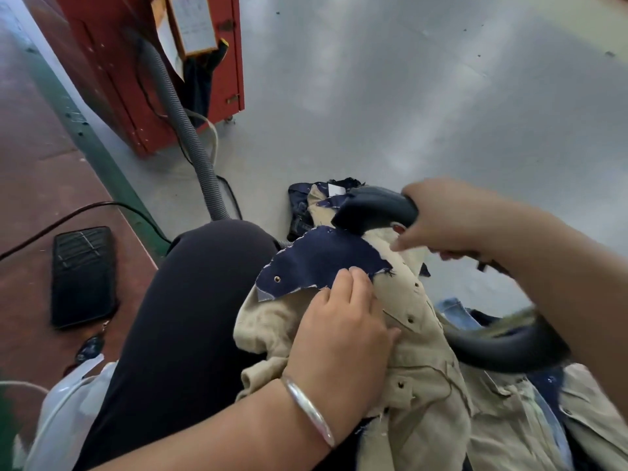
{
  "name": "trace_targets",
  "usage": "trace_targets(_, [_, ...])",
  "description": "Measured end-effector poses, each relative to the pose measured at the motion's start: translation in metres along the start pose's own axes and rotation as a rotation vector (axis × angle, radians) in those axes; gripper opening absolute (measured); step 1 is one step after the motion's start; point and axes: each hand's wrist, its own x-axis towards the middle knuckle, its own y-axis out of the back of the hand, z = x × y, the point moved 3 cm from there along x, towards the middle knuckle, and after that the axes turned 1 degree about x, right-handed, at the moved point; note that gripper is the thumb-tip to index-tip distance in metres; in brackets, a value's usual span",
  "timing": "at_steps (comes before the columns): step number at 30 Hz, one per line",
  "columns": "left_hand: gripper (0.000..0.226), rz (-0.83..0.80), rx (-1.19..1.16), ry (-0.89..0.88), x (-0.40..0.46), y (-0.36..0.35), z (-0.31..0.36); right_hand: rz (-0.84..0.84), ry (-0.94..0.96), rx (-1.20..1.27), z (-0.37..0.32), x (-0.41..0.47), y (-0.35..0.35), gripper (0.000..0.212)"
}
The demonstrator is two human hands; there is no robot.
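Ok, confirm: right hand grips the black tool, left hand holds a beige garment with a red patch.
Not red: the head view shows a navy blue patch. The right hand on the black tool and left hand on the beige garment are correct.

Open grey surface (407, 96) ahead of you; clutter close in.
Past the black tool (373, 207) your way forward is free. On the left the grey hose (190, 137) and red cabinet (112, 79) block you, and the beige garment (424, 385) fills your lap.
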Motion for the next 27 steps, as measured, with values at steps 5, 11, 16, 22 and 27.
trace_targets(5, [0.065, -0.017, -0.008, 0.005, -0.004, 0.003, -0.005, 0.083, -0.027, 0.033, 0.009, 0.012, 0.023, 0.030])
trace_targets(11, [0.061, -0.029, 0.037, -0.019, -0.008, 0.002, -0.003, 0.041, -0.014, 0.079, 0.044, -0.070, 0.040, 0.031])
trace_targets(16, [0.053, 0.035, -0.004, -0.023, -0.007, -0.001, 0.001, -0.085, -0.009, -0.041, 0.027, -0.078, 0.018, 0.034])
trace_targets(22, [0.051, 0.007, 0.023, -0.025, -0.008, -0.005, -0.002, -0.109, 0.065, -0.025, -0.007, -0.016, 0.020, 0.027])
trace_targets(27, [0.053, 0.001, 0.019, -0.030, -0.008, -0.006, 0.000, -0.132, -0.002, -0.060, -0.035, 0.042, 0.015, 0.029])
